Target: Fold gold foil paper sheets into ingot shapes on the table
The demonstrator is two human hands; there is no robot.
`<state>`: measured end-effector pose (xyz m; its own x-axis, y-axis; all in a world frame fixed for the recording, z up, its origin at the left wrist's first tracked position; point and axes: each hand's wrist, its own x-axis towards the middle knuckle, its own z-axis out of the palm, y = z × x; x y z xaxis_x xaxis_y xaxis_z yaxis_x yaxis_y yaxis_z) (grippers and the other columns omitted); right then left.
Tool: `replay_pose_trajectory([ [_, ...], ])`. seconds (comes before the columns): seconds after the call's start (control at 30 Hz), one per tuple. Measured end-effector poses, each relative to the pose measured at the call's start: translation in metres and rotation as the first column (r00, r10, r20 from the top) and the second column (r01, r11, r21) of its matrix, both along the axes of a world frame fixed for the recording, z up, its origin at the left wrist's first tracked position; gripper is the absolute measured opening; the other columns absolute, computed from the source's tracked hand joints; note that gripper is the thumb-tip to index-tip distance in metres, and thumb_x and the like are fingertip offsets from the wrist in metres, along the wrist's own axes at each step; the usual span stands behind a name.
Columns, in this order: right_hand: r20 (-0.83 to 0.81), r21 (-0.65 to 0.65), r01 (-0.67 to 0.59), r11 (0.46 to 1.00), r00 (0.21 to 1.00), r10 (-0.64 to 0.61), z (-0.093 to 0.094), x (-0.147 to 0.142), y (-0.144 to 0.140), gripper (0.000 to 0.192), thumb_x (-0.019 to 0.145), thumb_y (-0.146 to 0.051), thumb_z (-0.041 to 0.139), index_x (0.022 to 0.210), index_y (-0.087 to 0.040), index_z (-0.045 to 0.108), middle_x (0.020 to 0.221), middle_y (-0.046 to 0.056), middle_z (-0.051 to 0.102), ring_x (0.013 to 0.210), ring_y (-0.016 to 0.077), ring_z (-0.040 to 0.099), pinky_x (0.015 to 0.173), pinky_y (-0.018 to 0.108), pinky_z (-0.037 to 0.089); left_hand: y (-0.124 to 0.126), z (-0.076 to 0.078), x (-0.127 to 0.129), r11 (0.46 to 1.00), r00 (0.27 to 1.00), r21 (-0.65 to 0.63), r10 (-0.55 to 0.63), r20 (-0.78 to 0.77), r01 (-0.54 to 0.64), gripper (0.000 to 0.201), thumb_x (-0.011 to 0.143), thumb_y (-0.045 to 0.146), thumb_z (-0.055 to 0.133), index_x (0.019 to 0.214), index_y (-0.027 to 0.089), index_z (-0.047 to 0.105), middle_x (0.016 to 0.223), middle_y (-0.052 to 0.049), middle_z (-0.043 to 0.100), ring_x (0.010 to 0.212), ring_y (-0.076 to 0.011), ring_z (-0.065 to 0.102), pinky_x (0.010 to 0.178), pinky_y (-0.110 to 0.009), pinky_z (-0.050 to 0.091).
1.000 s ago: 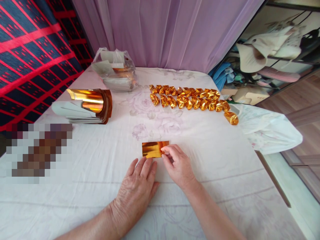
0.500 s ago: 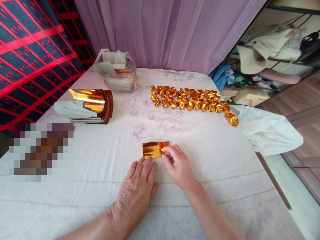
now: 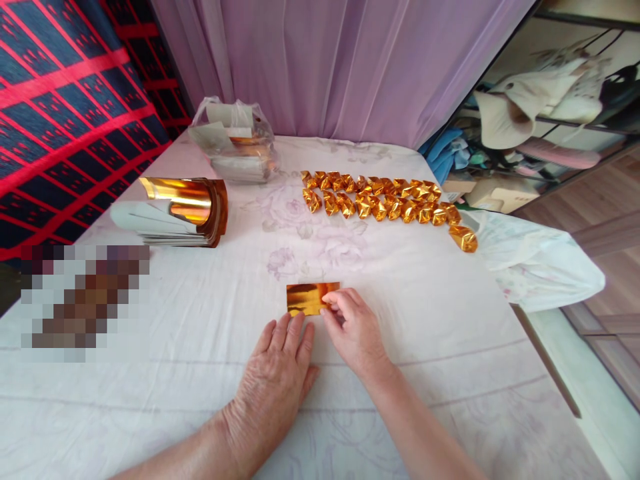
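A small rectangle of shiny gold foil paper [image 3: 306, 298] lies flat on the cloth-covered table in front of me. My left hand [image 3: 277, 370] rests palm down with its fingers stretched out, the fingertips touching the paper's near edge. With thumb and forefinger pinched at the paper's right end, my right hand [image 3: 356, 330] grips its edge. Beyond the paper, folded gold foil pieces [image 3: 377, 207] are lined up in two rows, and one more gold piece [image 3: 463, 238] sits at their right end.
At left stands a curled stack of gold foil sheets [image 3: 193, 203]. Behind it is a clear plastic bag [image 3: 240, 163] holding more sheets. A pale plastic bag [image 3: 545, 260] hangs by the table's right edge, near shelves with shoes [image 3: 570, 93]. A blurred patch [image 3: 85, 303] covers something at left.
Almost nothing differs. The right hand's fingertips have shifted very slightly at the foil paper's right end; the left hand keeps its place.
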<state>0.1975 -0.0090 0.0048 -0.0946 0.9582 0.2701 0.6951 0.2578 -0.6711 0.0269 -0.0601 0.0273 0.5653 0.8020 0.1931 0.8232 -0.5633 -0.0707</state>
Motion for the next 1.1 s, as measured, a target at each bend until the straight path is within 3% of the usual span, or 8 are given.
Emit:
replay_pose_trajectory([
  [0.47, 0.069, 0.021, 0.012, 1.000, 0.998, -0.014, 0.002, -0.006, 0.001, 0.010, 0.083, -0.018, 0.062, 0.092, -0.022, 0.061, 0.091, 0.006, 0.065, 0.083, 0.0198, 0.063, 0.075, 0.033, 0.052, 0.000, -0.002, 0.000, 1.000, 1.000, -0.023, 0.010, 0.002, -0.010, 0.046, 0.095, 0.040, 0.052, 0.130, 0.011, 0.061, 0.134, -0.017, 0.061, 0.121, -0.0319, 0.057, 0.101, -0.047, 0.044],
  [0.87, -0.092, -0.044, -0.049, 0.998, 0.995, 0.045, 0.002, 0.004, 0.004, 0.016, 0.083, -0.011, 0.056, 0.092, -0.023, 0.062, 0.090, 0.003, 0.065, 0.075, 0.0151, 0.063, 0.069, 0.028, 0.054, 0.001, 0.000, 0.001, 1.000, 1.000, 0.000, 0.004, 0.003, -0.004, 0.044, 0.094, 0.039, 0.054, 0.126, 0.011, 0.064, 0.131, -0.016, 0.063, 0.118, -0.0315, 0.059, 0.099, -0.047, 0.045],
  [1.1, -0.092, -0.054, -0.100, 0.994, 0.991, 0.095, 0.001, 0.010, 0.007, 0.024, 0.083, -0.007, 0.051, 0.094, -0.023, 0.065, 0.094, 0.004, 0.066, 0.080, 0.0156, 0.065, 0.075, 0.029, 0.055, 0.001, 0.000, 0.000, 1.000, 1.000, -0.010, 0.004, -0.012, -0.004, 0.044, 0.096, 0.041, 0.051, 0.128, 0.012, 0.063, 0.132, -0.017, 0.062, 0.120, -0.0312, 0.057, 0.100, -0.047, 0.045],
])
